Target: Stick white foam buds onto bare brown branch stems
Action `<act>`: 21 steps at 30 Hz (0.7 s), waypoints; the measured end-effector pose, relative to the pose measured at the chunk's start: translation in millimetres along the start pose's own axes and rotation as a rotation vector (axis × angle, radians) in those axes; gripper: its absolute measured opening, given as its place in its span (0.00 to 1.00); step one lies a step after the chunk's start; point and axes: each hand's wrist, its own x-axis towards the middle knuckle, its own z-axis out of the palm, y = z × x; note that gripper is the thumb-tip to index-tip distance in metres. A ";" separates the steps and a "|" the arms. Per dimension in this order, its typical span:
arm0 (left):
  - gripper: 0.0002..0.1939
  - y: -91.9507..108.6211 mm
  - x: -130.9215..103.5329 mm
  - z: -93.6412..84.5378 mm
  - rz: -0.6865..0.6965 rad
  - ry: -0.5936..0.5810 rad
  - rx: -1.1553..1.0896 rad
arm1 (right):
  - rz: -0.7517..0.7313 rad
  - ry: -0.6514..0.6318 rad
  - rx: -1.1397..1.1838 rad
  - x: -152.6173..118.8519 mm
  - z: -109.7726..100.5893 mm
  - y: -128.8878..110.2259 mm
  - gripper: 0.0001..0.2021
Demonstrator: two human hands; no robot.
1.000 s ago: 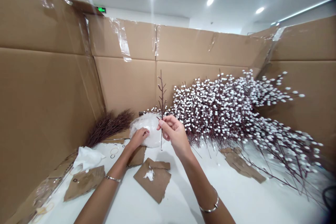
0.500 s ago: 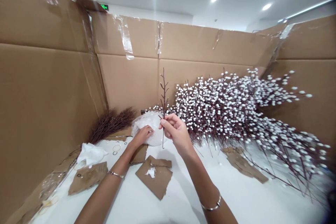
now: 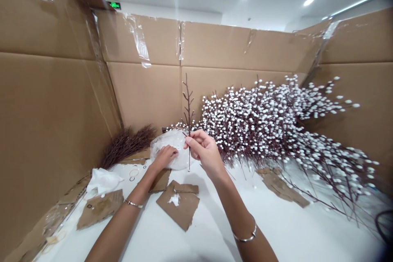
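Between the thumb and fingers of my right hand stands a bare brown artificial twig, held upright with its short side shoots above my grip. Its thin lower stem hangs down close to the table. To the left, my left hand rests over a clear plastic bag, palm down, fingers stretched forward and slightly bent. What lies under those fingertips is hidden. Behind my right hand spreads a large pile of brown branches with white buds.
Bare brown twigs lie in a bundle at the left. Cardboard pieces and a crumpled white plastic sheet are on the white table. Tall cardboard walls surround the back and sides.
The whole view has shifted slightly. Both hands keep nearly the same places, the right still gripping the twig and the left still at the plastic bag.
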 end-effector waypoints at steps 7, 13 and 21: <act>0.05 15.6 0.5 -12.7 -0.097 0.209 -0.263 | 0.007 0.010 -0.031 -1.5 -1.2 -2.0 0.10; 0.17 50.4 15.6 -52.1 -0.154 0.409 -0.679 | -0.014 0.030 -0.112 -3.5 2.6 -4.0 0.08; 0.19 130.1 1.4 -98.4 -0.115 0.373 -1.432 | -0.168 0.172 -0.221 -2.6 4.0 7.3 0.06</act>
